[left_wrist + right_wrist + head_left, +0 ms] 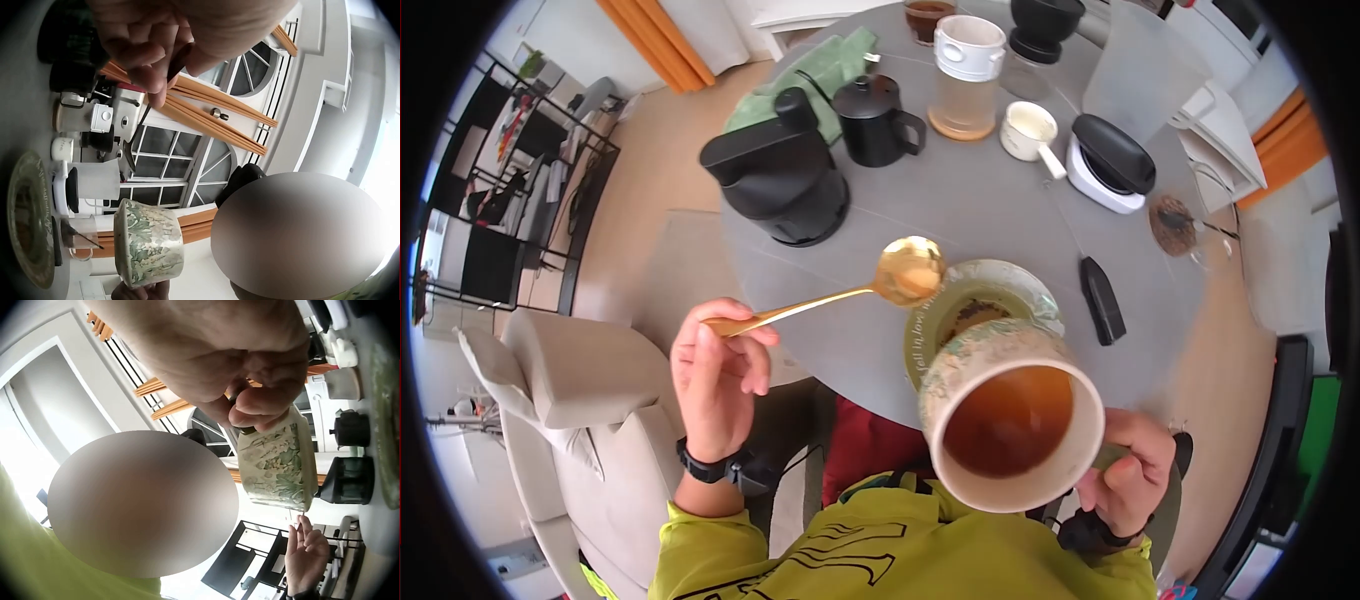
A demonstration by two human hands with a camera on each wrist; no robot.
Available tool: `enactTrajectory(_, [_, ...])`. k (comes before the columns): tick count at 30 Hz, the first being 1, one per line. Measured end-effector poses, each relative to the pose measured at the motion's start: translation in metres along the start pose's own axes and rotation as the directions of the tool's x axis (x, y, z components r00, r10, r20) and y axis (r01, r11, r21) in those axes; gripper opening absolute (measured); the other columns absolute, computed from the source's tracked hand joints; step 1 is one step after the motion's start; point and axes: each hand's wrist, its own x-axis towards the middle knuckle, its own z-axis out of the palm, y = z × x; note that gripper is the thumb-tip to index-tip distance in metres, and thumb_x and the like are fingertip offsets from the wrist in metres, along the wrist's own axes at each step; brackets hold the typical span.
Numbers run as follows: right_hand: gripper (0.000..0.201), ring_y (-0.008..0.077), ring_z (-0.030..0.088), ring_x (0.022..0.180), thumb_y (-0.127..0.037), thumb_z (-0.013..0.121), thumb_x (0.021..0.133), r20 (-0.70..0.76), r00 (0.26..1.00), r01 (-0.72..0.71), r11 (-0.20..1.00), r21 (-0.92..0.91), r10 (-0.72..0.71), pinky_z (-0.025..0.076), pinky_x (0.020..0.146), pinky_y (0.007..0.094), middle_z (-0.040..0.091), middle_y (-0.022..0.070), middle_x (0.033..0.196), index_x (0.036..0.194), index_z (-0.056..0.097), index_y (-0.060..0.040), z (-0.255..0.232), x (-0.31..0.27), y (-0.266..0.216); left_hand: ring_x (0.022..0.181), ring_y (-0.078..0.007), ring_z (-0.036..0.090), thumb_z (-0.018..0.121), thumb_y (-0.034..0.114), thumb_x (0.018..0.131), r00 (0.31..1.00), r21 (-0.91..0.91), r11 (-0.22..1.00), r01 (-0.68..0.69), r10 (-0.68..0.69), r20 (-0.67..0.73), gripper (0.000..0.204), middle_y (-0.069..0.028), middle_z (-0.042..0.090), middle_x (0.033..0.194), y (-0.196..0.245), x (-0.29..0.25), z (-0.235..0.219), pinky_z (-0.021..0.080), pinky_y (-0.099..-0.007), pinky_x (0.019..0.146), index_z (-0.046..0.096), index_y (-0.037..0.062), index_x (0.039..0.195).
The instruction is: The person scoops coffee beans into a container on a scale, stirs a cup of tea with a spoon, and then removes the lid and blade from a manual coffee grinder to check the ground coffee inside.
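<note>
My right hand (1135, 475) grips the handle of a floral patterned cup (1010, 415) filled with brown tea, lifted off the table and close to my body. The cup (275, 465) shows side-on in the right wrist view, and also in the left wrist view as the cup (150, 244). Beneath and behind it lies the matching saucer (1000, 285) on the grey round table (980, 205). My left hand (720, 375) pinches the handle of a gold spoon (905, 272), held level, its bowl above the saucer's left rim. The hand's fingers (153, 59) curl round the spoon handle.
On the table stand a black kettle (785, 175), a small black pot (878, 120), a glass jar with white lid (967, 75), a white creamer (1030, 130), a white and black device (1110, 160), a black bar (1102, 298) and a green cloth (820, 70). A beige sofa (570, 400) sits at left.
</note>
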Motion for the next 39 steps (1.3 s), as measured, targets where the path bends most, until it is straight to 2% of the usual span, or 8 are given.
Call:
enactTrajectory(7, [0.033,0.0098,0.048,0.044,-0.026,0.062,0.089,0.059,0.997,-0.041,0.999,0.021,0.04,0.034,0.044,0.0237,0.056,0.0046,0.058,0.078,0.061,0.0048,-0.002,0.006,0.005,0.048,-0.0092,0.046,0.041,0.028,0.102,1.0,0.004,1.0,-0.017,0.017,0.003,0.033,-0.0158,0.065,0.088,-0.002,0.001,-0.003,0.034,-0.0183,0.045,0.052,-0.0022,0.106])
enactTrajectory(10, [0.044,0.0079,0.044,0.039,-0.036,0.059,0.093,-0.063,0.994,-0.086,0.995,0.051,0.09,0.032,0.039,0.0204,0.058,0.0073,0.064,0.083,0.059,0.0071,0.002,0.006,0.009,0.048,-0.0089,0.046,0.04,0.028,0.102,1.0,0.009,1.0,-0.019,0.019,-0.012,0.033,-0.0154,0.066,0.089,-0.001,0.001,-0.002,0.033,-0.0181,0.046,0.053,-0.0021,0.108])
enactTrajectory(11, [0.044,0.0085,0.045,0.04,-0.035,0.059,0.094,-0.066,0.995,-0.072,0.995,0.076,0.078,0.032,0.039,0.0209,0.057,0.008,0.066,0.089,0.058,0.0084,0.001,0.007,0.014,0.048,-0.0089,0.046,0.04,0.028,0.102,1.0,0.019,1.0,0.01,-0.01,-0.026,0.033,-0.0154,0.066,0.089,-0.001,0.0,-0.003,0.033,-0.0181,0.046,0.053,-0.0021,0.108])
enactTrajectory(13, [0.04,0.0093,0.045,0.04,-0.031,0.055,0.096,-0.128,0.983,-0.116,0.986,0.117,0.131,0.033,0.038,0.0203,0.057,0.0091,0.067,0.095,0.058,0.0089,0.001,0.006,0.021,0.048,-0.0086,0.045,0.04,0.028,0.102,0.999,0.027,0.999,-0.027,0.027,-0.02,0.033,-0.0153,0.066,0.089,0.0,0.001,-0.002,0.033,-0.018,0.046,0.053,-0.0021,0.109])
enactTrajectory(16, [0.034,0.0107,0.047,0.041,-0.027,0.052,0.097,-0.118,0.973,-0.183,0.975,0.124,0.197,0.034,0.037,0.02,0.056,0.0105,0.069,0.096,0.056,0.0074,-0.003,0.007,0.03,0.049,-0.0081,0.045,0.039,0.028,0.102,0.999,0.031,0.998,-0.046,0.046,0.022,0.034,-0.0152,0.066,0.089,-0.002,0.003,-0.005,0.032,-0.0177,0.046,0.053,-0.0022,0.11])
enactTrajectory(20, [0.031,0.0118,0.048,0.04,-0.025,0.05,0.098,-0.122,0.962,-0.227,0.963,0.147,0.246,0.036,0.036,0.0208,0.056,0.0105,0.068,0.089,0.055,0.004,-0.002,0.008,0.046,0.049,-0.0078,0.045,0.039,0.027,0.102,0.997,0.045,0.997,-0.06,0.058,0.057,0.034,-0.0153,0.066,0.09,-0.002,0.002,-0.004,0.032,-0.0178,0.046,0.054,-0.0022,0.11])
enactTrajectory(23, [0.031,0.0133,0.052,0.042,-0.027,0.05,0.098,-0.106,0.932,-0.323,0.927,0.191,0.346,0.039,0.036,0.0216,0.057,0.0093,0.067,0.081,0.052,-0.0011,-0.002,0.008,0.056,0.05,-0.0078,0.045,0.039,0.027,0.102,0.998,0.059,0.997,-0.05,0.048,0.05,0.034,-0.0153,0.067,0.09,-0.002,0.0,-0.003,0.033,-0.018,0.046,0.054,-0.0023,0.11])
enactTrajectory(39, [0.031,0.0151,0.059,0.05,-0.028,0.054,0.096,-0.059,0.897,-0.422,0.887,0.188,0.439,0.048,0.042,0.0253,0.059,0.0089,0.07,0.081,0.056,-0.0011,0.0,0.013,0.059,0.05,-0.0079,0.045,0.041,0.028,0.102,0.997,0.076,0.996,-0.039,0.034,0.066,0.034,-0.015,0.067,0.089,-0.003,-0.001,0.001,0.033,-0.0181,0.047,0.054,-0.0021,0.11])
